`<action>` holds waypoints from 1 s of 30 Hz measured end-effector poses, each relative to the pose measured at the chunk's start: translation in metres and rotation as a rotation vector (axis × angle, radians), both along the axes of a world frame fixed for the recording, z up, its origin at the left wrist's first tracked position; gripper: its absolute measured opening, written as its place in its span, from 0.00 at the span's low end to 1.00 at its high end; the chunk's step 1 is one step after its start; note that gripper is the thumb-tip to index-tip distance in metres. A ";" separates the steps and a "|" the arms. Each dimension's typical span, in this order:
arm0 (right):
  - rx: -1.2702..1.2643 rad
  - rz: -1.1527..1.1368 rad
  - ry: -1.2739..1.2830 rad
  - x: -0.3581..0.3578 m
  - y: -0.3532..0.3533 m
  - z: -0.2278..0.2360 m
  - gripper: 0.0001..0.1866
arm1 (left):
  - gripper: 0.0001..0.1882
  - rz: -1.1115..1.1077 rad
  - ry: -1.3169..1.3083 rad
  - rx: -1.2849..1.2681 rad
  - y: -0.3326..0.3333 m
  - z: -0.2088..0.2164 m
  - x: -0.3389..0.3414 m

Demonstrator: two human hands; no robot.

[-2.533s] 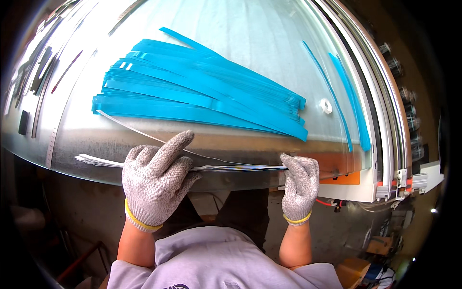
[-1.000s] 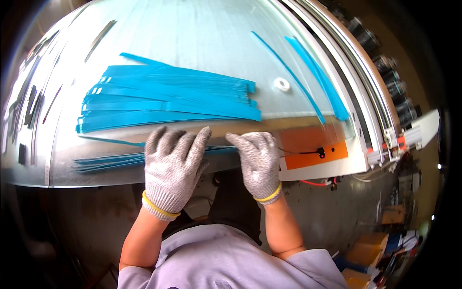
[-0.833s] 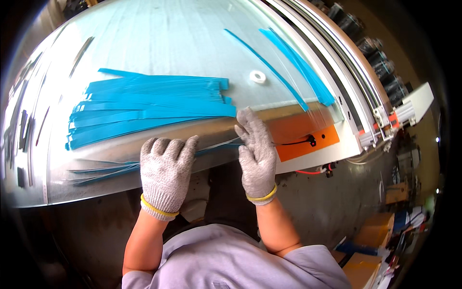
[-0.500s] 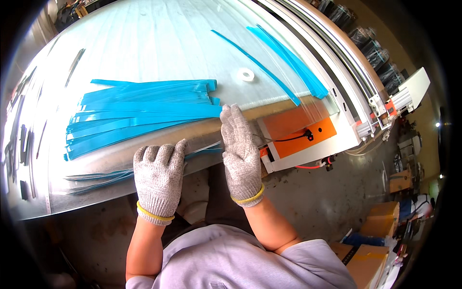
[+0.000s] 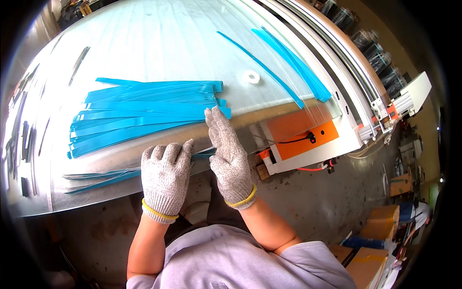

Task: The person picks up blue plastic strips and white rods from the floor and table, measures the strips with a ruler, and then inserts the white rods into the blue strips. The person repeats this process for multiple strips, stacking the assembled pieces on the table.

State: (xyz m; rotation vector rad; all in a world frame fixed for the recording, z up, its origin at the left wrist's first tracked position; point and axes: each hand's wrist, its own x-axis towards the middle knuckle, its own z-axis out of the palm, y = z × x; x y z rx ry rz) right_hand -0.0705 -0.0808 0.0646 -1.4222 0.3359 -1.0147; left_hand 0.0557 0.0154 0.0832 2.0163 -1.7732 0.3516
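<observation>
My left hand [image 5: 166,176], in a grey knitted glove with a yellow cuff, is closed around a thin bundle of blue strips [image 5: 108,180] by the table's near edge. The bundle sticks out on both sides of its fist, partly hidden by the glove. My right hand [image 5: 228,161], gloved alike, is held flat and upright with its fingers stretched out, close by the bundle's right end. Whether its palm touches those ends, I cannot tell. Just beyond my hands lies a wide pile of glossy blue strips [image 5: 149,101], with uneven right ends.
A white tape roll [image 5: 250,77] lies right of the pile. Farther right are a single blue strip [image 5: 262,70] and a second bundle of blue strips [image 5: 301,67], beside a white machine rail [image 5: 344,82]. An orange panel [image 5: 308,139] sits at the table's right corner. Dark strips [image 5: 29,149] lie at left.
My right hand has moved left, toward my left hand, and its fingers lean more to the left. My left hand has shifted slightly right in the picture, still holding the strips.
</observation>
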 end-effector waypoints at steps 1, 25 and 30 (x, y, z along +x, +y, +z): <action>0.001 0.015 0.005 -0.001 0.000 0.000 0.50 | 0.23 -0.005 0.007 -0.008 0.000 0.000 0.000; -0.108 -0.303 0.094 -0.024 0.022 0.031 0.06 | 0.08 -0.242 0.511 0.099 0.013 0.048 0.031; -0.158 -0.361 0.113 -0.026 0.023 0.029 0.06 | 0.12 -0.237 0.708 0.153 0.016 0.054 0.026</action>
